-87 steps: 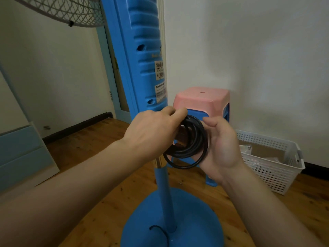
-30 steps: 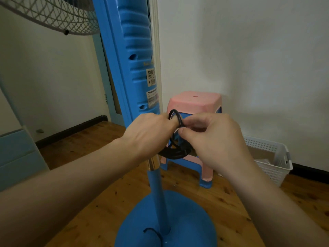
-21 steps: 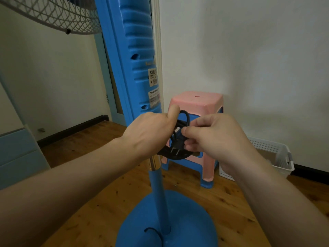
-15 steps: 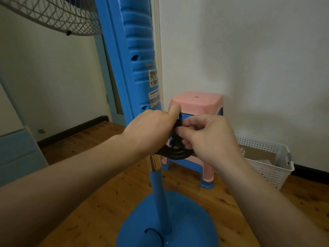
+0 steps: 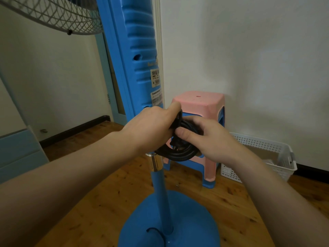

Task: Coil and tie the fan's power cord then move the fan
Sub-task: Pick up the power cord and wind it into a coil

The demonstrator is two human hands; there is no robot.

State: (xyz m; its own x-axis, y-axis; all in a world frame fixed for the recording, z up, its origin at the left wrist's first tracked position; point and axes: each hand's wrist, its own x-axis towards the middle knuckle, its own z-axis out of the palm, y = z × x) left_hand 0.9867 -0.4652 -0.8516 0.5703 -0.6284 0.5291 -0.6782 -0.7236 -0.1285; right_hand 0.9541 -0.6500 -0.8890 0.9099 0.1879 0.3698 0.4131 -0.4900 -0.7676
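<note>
One pedestal fan (image 5: 161, 193) is shown, blue, with a round domed plastic base, a straight blue pole and one bright metal collar (image 5: 154, 162) on that pole. Part of one grey wire-mesh guard (image 5: 53, 16) is seen at the far left top.

One power cord (image 5: 179, 154) is present: black, smooth, rubber-like, wound into a round bundle of several turns. The bundle is held in front of the pole, just above the metal collar. A short black length is also seen entering the base at the near side.

Two bare hands are in view, brought together on the bundle. The left hand (image 5: 151, 129) is curled round the left side of the coil, with its thumb laid along the top. The right hand (image 5: 208, 139) grips the right side, its thumb pressed across the turns.

One tall ribbed blue plastic panel (image 5: 138, 50) stands against the far wall, bearing two paper labels.

Two square plastic stools are stacked to the right of the pole: one pink stool (image 5: 199, 104) over one blue stool (image 5: 209, 184).

One white perforated plastic basket (image 5: 283, 168), rectangular, stands at the far right on the knotted wooden plank floor (image 5: 106, 202).
</note>
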